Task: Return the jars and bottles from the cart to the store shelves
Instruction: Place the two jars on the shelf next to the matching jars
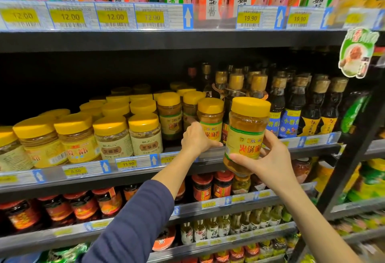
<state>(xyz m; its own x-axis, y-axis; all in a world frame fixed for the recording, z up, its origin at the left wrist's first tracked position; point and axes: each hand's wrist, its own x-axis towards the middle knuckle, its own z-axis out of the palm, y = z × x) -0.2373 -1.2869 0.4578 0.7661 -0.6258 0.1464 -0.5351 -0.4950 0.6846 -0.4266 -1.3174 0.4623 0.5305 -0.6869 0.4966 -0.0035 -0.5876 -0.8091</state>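
My right hand (264,156) grips a yellow-lidded jar (246,125) of amber paste with a yellow label and red characters, held upright in front of the middle shelf (208,160). My left hand (196,137) reaches onto that shelf, its fingers curled around the base of a matching yellow-lidded jar (210,115) standing at the shelf's front edge. More jars of the same kind (169,113) stand just left of it. The cart is out of view.
Yellow-lidded sesame paste jars (112,133) fill the left of the middle shelf, and dark oil bottles (295,104) the right. Tall cartons line the top shelf (133,40). Red-lidded chili jars (206,187) stand below. A black upright post (354,152) borders the right side.
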